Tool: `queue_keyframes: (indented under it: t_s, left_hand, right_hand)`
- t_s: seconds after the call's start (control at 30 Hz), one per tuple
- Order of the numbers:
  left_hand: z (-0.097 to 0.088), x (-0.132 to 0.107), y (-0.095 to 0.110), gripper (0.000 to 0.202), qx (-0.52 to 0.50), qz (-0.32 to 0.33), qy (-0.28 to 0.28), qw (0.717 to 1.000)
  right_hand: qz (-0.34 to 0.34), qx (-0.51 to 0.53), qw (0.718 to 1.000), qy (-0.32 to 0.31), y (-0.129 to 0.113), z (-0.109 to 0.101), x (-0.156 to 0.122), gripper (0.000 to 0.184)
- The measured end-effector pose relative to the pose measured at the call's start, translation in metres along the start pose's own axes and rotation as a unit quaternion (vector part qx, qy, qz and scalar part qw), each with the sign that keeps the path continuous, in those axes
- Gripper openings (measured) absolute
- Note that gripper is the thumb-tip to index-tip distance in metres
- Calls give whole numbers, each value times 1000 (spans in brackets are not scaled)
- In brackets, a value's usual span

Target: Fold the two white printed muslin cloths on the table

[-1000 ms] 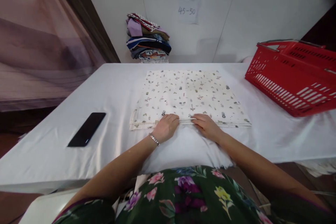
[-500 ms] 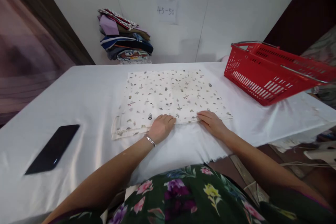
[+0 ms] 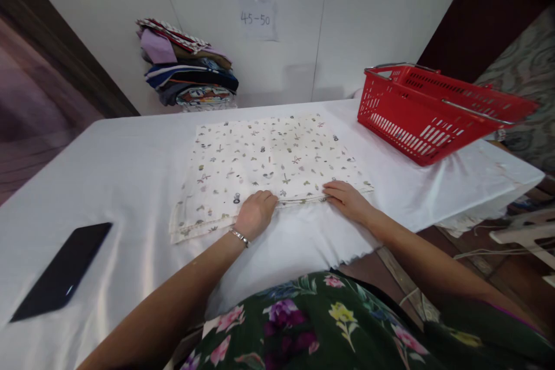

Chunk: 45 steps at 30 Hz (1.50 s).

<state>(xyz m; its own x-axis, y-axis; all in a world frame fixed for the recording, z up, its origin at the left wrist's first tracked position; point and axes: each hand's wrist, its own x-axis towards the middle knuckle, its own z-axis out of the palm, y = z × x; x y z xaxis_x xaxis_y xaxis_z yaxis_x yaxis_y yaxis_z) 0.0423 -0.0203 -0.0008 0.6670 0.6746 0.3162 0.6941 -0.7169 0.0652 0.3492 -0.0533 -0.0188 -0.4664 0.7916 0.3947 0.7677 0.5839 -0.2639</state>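
Observation:
A cream cloth (image 3: pixel 260 156) with small printed plants and figures lies folded in layers, flat before me. My left hand (image 3: pixel 256 212) grips its near edge left of the middle, fingers on top and thumb hidden from view. Farther right along that edge, my right hand (image 3: pixel 347 201) holds the cloth between fingertips and thumb. Between the two hands the stacked layers of the edge show. The lower left corner of the cloth has its layers slightly offset.
A white-covered table (image 3: pixel 143 185) bears everything. A black phone (image 3: pixel 63 272) lies at the left. At the back left is a pile of folded fabrics (image 3: pixel 191 72). A red basket (image 3: pixel 429 118) stands on the right. Paper signs (image 3: pixel 255 17) hang on the wall.
My view has turned a little to the right, so most things sit farther left. Both hands keep to the cloth's near edge, now slightly farther apart.

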Motion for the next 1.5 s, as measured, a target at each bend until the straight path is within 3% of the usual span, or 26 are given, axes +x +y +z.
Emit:
queue_keyframes:
  t_s: [0.37,0.53,0.7,1.07,1.5]
  left_hand:
    - [-5,-2,0,24,10,55,1,998]
    - [-3,2,4,29,22,66,4,998]
    - [1,3,2,33,33,58,14,998]
    - [1,8,-3,33,0,7,29,1000]
    - [5,7,-3,31,12,38,32,999]
  right_hand:
    - [13,-101,994,-43,12,-29,-22,34]
    - [39,-94,995,-7,15,-31,-23,28]
    - [18,-70,997,-29,12,-36,-26,35]
    - [47,-96,994,0,23,-26,-33,33]
    - [53,-100,993,15,29,-25,-31,28]
